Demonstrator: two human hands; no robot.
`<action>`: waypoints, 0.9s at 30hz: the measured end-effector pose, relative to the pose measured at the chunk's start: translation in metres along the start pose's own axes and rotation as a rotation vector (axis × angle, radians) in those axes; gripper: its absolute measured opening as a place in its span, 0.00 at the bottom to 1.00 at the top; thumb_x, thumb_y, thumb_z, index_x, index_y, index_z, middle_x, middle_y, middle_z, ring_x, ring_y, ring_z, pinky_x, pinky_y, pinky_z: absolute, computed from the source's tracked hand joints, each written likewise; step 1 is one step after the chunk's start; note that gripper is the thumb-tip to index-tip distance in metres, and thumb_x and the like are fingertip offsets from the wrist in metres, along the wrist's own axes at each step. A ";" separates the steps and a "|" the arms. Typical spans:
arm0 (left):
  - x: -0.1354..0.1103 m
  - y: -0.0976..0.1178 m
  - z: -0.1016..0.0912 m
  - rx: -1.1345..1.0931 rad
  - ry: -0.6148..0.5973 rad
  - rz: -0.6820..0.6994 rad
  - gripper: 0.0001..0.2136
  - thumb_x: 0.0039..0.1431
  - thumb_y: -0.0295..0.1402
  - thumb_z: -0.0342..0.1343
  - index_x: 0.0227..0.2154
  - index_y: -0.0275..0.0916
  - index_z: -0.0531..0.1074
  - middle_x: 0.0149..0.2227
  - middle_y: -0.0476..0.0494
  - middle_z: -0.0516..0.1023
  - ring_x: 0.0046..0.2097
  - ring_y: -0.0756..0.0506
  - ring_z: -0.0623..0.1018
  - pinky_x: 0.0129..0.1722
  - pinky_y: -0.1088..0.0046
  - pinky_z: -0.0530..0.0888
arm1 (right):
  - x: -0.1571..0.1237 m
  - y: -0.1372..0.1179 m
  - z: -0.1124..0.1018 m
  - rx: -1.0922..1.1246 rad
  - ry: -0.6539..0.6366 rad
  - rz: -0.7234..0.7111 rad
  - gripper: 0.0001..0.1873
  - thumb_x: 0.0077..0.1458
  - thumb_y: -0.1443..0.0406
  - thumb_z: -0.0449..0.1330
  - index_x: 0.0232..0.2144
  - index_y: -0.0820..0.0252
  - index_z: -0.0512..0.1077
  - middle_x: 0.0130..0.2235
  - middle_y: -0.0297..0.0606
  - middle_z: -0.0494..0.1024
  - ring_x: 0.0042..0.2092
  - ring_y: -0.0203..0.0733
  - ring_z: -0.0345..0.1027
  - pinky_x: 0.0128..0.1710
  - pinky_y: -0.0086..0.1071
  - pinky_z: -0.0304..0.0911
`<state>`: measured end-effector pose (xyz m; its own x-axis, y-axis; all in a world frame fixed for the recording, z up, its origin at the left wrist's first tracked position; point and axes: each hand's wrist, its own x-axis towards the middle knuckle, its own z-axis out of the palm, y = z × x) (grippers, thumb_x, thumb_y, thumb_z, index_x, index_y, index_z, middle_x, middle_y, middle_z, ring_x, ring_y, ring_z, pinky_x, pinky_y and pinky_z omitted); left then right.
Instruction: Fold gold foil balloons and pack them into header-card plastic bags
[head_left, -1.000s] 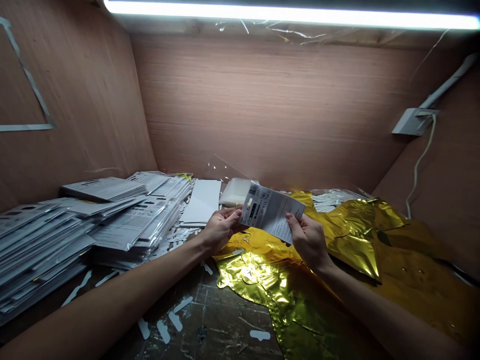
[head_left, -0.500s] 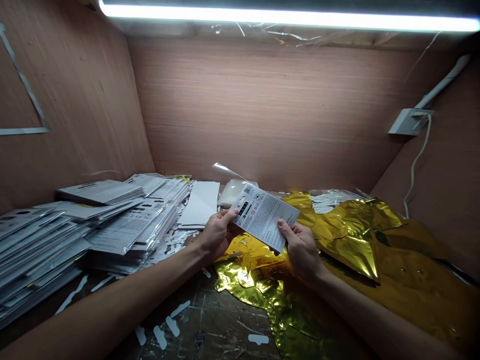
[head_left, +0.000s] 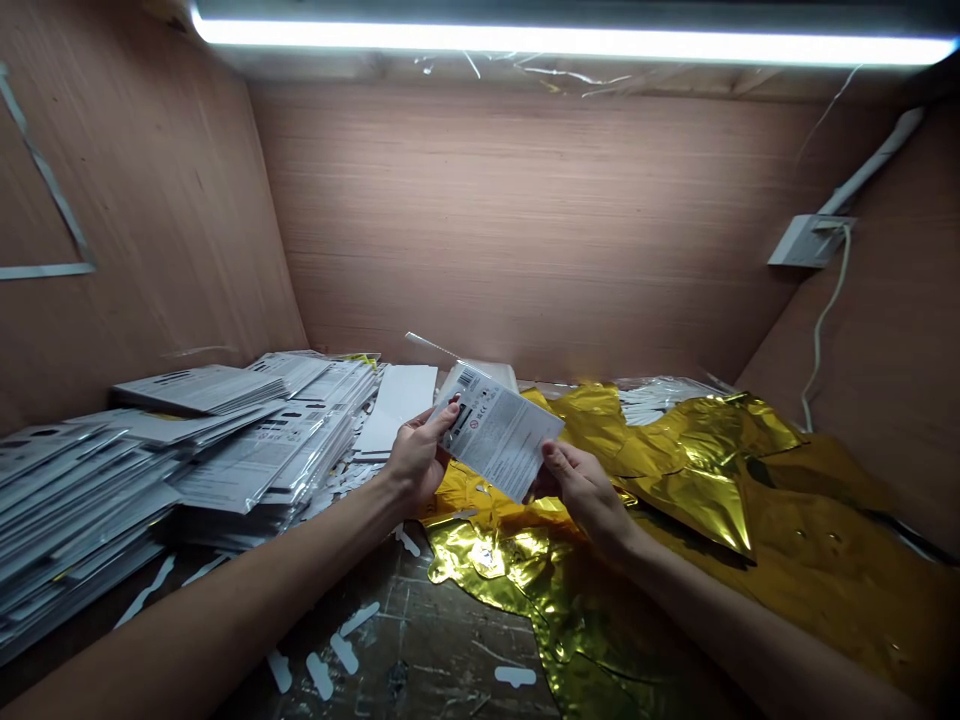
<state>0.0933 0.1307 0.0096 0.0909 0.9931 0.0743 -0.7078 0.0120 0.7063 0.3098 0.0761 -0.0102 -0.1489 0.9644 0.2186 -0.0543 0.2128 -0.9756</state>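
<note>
Pinching both ends, my left hand (head_left: 420, 455) and right hand (head_left: 583, 488) hold one printed card (head_left: 504, 430) between them; its long side slopes from top left down to low right, over shiny gold sheets (head_left: 517, 550), neither hand being nearer

A dark, scuffed tabletop (head_left: 442, 650) carries piles of printed cards (head_left: 236, 475) at left, small white cut-outs (head_left: 343, 652), blank white cards (head_left: 400, 400), gold foil sheets (head_left: 697, 470) at right and, farther back, a pale stack (head_left: 492, 372), perhaps plastic.
</note>
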 end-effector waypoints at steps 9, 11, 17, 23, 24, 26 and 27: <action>-0.005 -0.004 -0.001 0.013 0.012 0.004 0.10 0.58 0.24 0.66 0.43 0.30 0.81 0.40 0.35 0.86 0.40 0.42 0.85 0.44 0.67 0.83 | -0.008 -0.005 0.001 -0.105 0.077 -0.076 0.12 0.58 0.59 0.64 0.32 0.63 0.80 0.29 0.41 0.82 0.29 0.41 0.76 0.30 0.32 0.74; -0.008 -0.006 0.002 0.024 0.008 -0.005 0.10 0.57 0.24 0.67 0.43 0.29 0.81 0.41 0.34 0.86 0.40 0.41 0.85 0.44 0.65 0.83 | -0.008 -0.005 0.001 -0.051 0.071 -0.078 0.12 0.59 0.60 0.62 0.33 0.63 0.81 0.30 0.41 0.82 0.30 0.42 0.76 0.31 0.33 0.74; -0.008 -0.003 0.003 0.036 0.046 0.024 0.10 0.56 0.23 0.67 0.42 0.29 0.81 0.39 0.34 0.86 0.39 0.41 0.85 0.44 0.64 0.84 | -0.009 -0.004 -0.003 0.136 -0.012 -0.125 0.17 0.63 0.56 0.61 0.40 0.64 0.81 0.32 0.42 0.82 0.33 0.44 0.77 0.33 0.33 0.73; -0.004 -0.003 0.000 0.044 0.055 0.029 0.11 0.55 0.24 0.68 0.42 0.29 0.81 0.38 0.35 0.86 0.40 0.41 0.85 0.47 0.62 0.83 | -0.009 -0.007 0.001 -0.080 0.029 -0.135 0.17 0.60 0.54 0.66 0.33 0.64 0.81 0.31 0.42 0.82 0.31 0.43 0.77 0.30 0.32 0.75; -0.006 -0.004 0.000 0.046 0.045 0.022 0.11 0.56 0.25 0.68 0.42 0.29 0.80 0.39 0.35 0.86 0.40 0.41 0.85 0.48 0.62 0.83 | -0.010 -0.007 0.002 -0.110 0.055 -0.144 0.18 0.60 0.54 0.66 0.30 0.64 0.81 0.29 0.41 0.82 0.29 0.41 0.76 0.29 0.31 0.75; -0.012 -0.009 0.002 0.051 0.016 -0.002 0.10 0.57 0.26 0.68 0.42 0.30 0.81 0.41 0.34 0.85 0.43 0.40 0.85 0.50 0.61 0.82 | -0.010 -0.008 0.003 -0.134 0.088 -0.161 0.19 0.60 0.53 0.66 0.28 0.63 0.80 0.27 0.40 0.81 0.27 0.39 0.75 0.28 0.30 0.75; -0.016 -0.012 0.004 0.056 -0.002 -0.021 0.10 0.57 0.27 0.68 0.41 0.30 0.81 0.42 0.33 0.85 0.44 0.39 0.85 0.51 0.60 0.82 | -0.010 -0.008 0.004 -0.135 0.097 -0.165 0.19 0.60 0.53 0.67 0.28 0.63 0.79 0.26 0.39 0.81 0.26 0.39 0.75 0.28 0.29 0.75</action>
<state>0.1028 0.1142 0.0028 0.1065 0.9925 0.0603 -0.6654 0.0261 0.7460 0.3079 0.0641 -0.0048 -0.0530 0.9239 0.3789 0.0637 0.3818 -0.9221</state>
